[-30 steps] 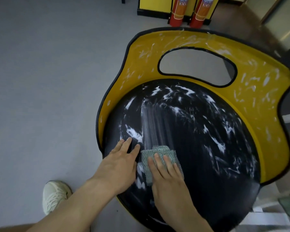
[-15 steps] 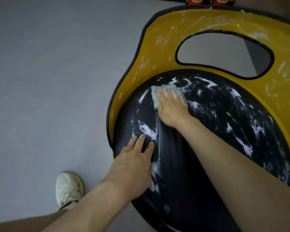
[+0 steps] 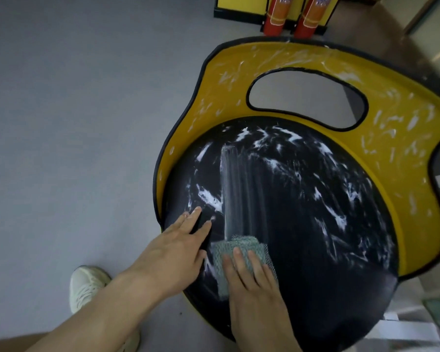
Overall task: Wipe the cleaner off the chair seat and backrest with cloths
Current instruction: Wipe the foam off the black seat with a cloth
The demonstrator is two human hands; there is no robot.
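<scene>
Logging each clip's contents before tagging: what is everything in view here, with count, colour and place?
seat: one, black, round, centre right
backrest: one, yellow with black edge and oval opening, behind the seat
cleaner: many white smears, across seat and backrest
cloth: one, green, near edge of seat
floor: grey, left half
cans: two, red and orange, on floor beyond backrest
box: one, yellow, black base, top edge behind cans
shoe: one, white, on floor, lower left
left hand: flat on seat, left of cloth
right hand: straight fingers pressing cloth
</scene>
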